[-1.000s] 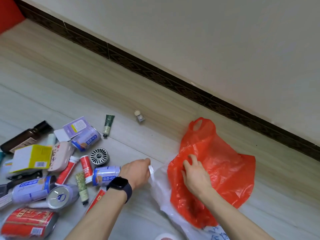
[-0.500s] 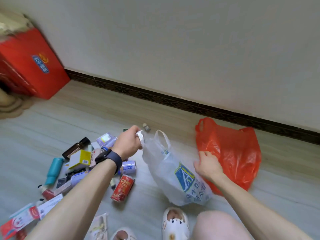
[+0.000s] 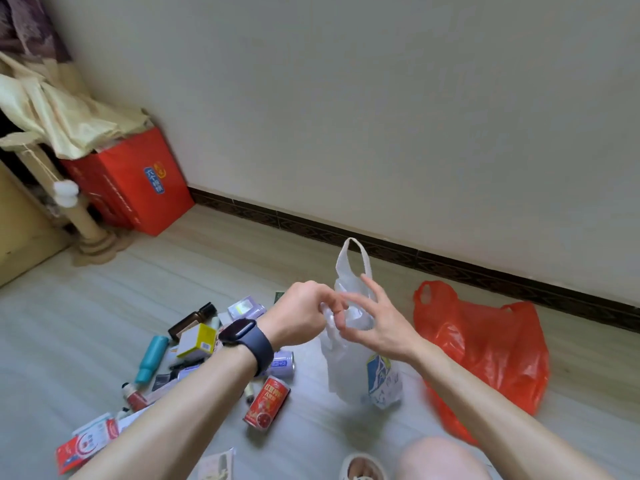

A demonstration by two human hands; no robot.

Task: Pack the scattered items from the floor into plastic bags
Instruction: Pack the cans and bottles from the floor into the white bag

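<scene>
A white plastic bag (image 3: 360,372) with a blue logo hangs upright in front of me, one handle loop sticking up. My left hand (image 3: 301,315), with a dark watch on the wrist, pinches the bag's top edge. My right hand (image 3: 375,320) meets it there, thumb and a finger on the plastic, the other fingers spread. A red plastic bag (image 3: 491,344) lies crumpled on the floor to the right. Scattered items lie at the lower left: a red can (image 3: 266,403), a teal bottle (image 3: 150,358), a yellow box (image 3: 197,341), a brown bottle (image 3: 192,320).
A big red carton (image 3: 138,185) stands against the wall at the left, next to a cream furniture leg (image 3: 83,223) and draped cloth. A dark skirting board (image 3: 381,240) runs along the wall. My knee (image 3: 440,459) and a white shoe (image 3: 362,467) are at the bottom edge.
The white bag has been lifted off the floor and now hangs upright. My right hand left the red bag and joined the left at the white bag's top. The view tilted upward.
</scene>
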